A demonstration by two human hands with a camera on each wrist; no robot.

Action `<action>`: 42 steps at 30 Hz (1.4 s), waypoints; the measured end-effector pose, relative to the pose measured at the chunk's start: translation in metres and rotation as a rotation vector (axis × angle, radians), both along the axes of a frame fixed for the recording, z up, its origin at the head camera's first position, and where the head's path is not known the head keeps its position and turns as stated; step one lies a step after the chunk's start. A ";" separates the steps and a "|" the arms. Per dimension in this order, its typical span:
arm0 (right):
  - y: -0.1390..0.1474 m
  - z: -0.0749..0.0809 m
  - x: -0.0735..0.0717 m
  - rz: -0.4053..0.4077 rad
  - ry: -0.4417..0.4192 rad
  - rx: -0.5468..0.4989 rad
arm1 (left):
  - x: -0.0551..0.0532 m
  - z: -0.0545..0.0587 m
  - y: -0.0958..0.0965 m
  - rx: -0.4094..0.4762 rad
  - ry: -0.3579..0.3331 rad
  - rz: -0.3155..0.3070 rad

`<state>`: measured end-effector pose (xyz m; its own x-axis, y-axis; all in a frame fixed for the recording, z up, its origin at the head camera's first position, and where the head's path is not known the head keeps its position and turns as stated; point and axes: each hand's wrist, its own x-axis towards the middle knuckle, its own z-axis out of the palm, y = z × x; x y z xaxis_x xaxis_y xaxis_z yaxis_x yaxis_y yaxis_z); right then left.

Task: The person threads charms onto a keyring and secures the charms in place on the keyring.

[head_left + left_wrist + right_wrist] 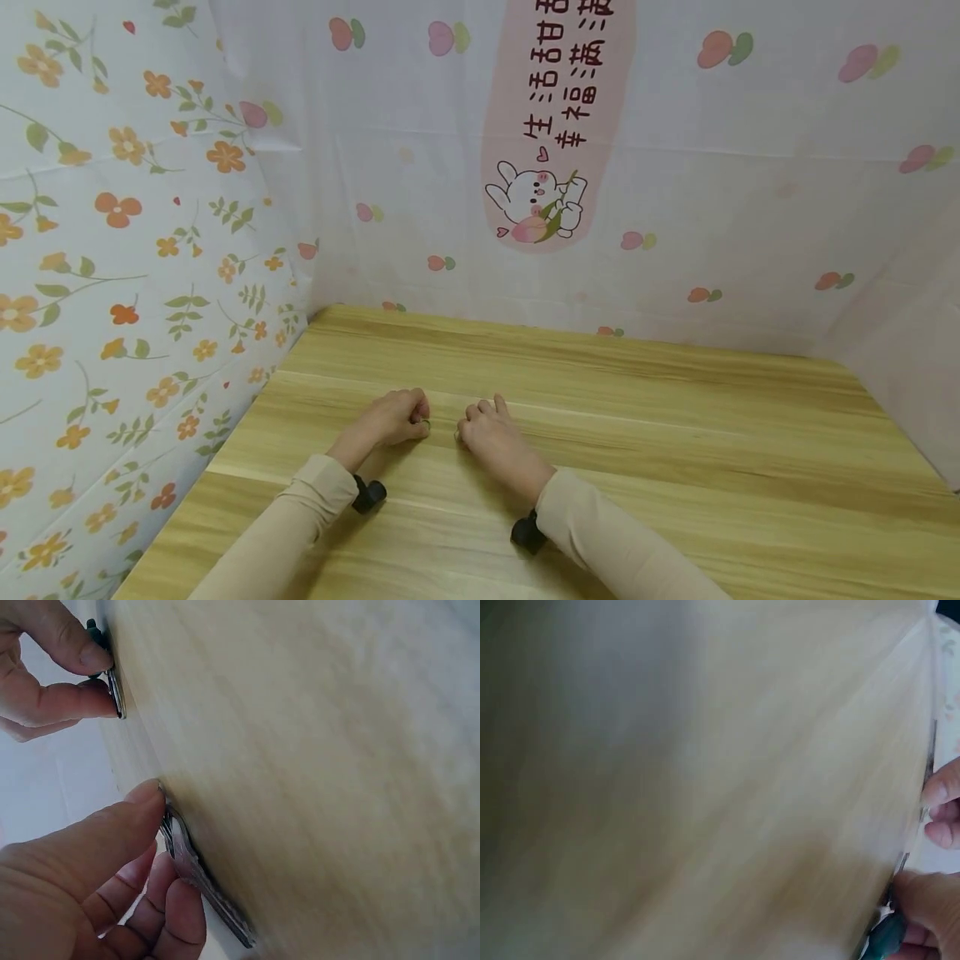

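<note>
Near the middle of the wooden table point(675, 417) my left hand point(397, 417) pinches a slim, dark metal strip with a pale, shiny part along it point(210, 889). Thumb and fingertips grip it at one end, and its length runs close along the tabletop. Just to the right, my right hand point(491, 429) pinches a thin metal piece point(116, 697) between thumb and index finger. A dark green knob point(886, 937) shows at that piece, partly hidden by the fingers. The two hands face each other a short gap apart. I cannot tell the exact kind of either metal piece.
White cloth with orange flowers point(120, 208) hangs at the left of the table. A pale cloth with hearts and a rabbit print point(536, 204) forms the back. Black wrist cameras point(369, 495) sit below both wrists, close over the wood.
</note>
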<state>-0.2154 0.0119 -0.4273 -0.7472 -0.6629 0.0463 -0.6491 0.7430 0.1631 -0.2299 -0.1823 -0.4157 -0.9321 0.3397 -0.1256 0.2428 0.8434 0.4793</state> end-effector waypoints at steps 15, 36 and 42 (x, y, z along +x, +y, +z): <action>-0.002 -0.006 0.007 0.118 0.273 0.134 | 0.005 0.000 0.004 0.043 -0.012 0.104; 0.025 -0.002 0.005 0.006 -0.511 -1.043 | 0.009 0.002 0.011 0.186 0.051 0.195; 0.040 0.020 0.020 -0.052 -0.813 -1.336 | 0.025 0.020 0.036 0.467 0.058 0.102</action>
